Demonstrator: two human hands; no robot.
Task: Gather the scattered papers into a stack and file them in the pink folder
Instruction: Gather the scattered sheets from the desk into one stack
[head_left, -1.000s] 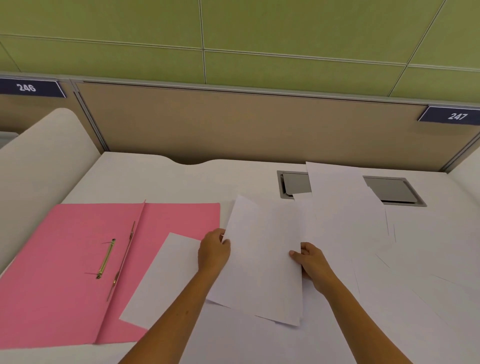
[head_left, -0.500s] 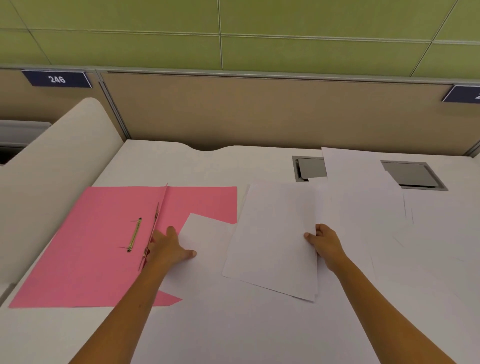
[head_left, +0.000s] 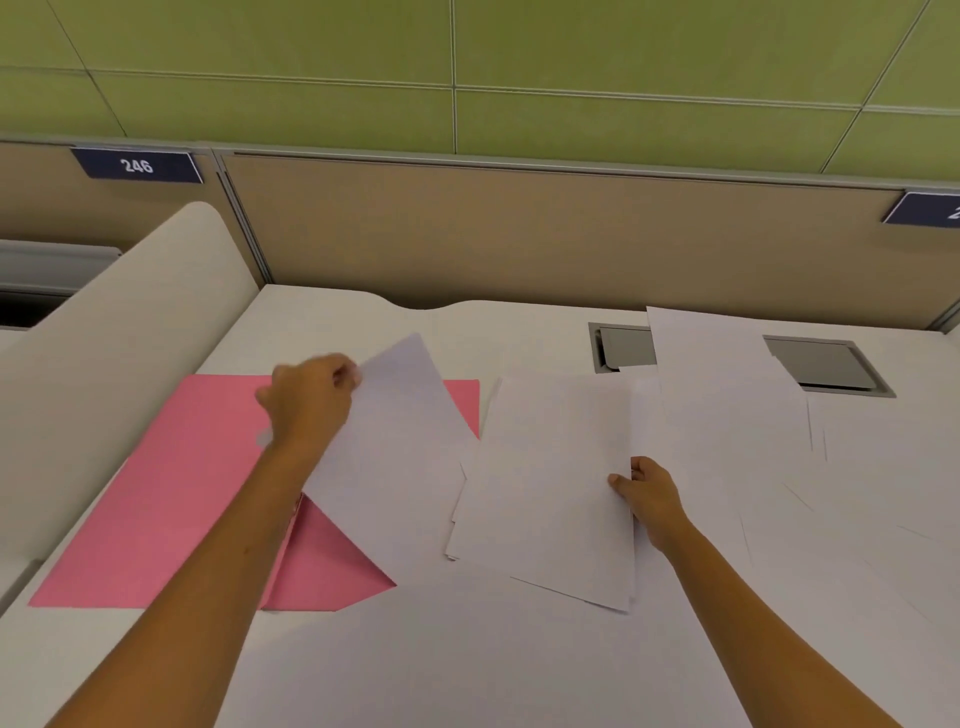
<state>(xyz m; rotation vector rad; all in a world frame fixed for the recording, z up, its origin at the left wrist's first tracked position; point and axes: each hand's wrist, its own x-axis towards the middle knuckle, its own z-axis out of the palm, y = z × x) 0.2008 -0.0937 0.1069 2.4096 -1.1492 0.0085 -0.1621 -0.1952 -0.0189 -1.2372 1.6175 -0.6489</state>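
A sheet (head_left: 395, 441) is pinched at its far corner by the left grip (head_left: 311, 400), lifted over the folder (head_left: 171, 499), which lies open beneath it. The stack (head_left: 550, 483) is held at its right edge by the right grip (head_left: 649, 493). Loose sheets (head_left: 727, 395) lie beyond and right of it on the counter (head_left: 332, 322). A plate (head_left: 136, 165) reads "246".

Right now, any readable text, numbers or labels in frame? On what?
"246": white digits on the dark blue plate on the partition, upper left.
"2": the only digit showing on the second blue plate, cut off by the right frame edge.
Papers and pink folder: no print visible.
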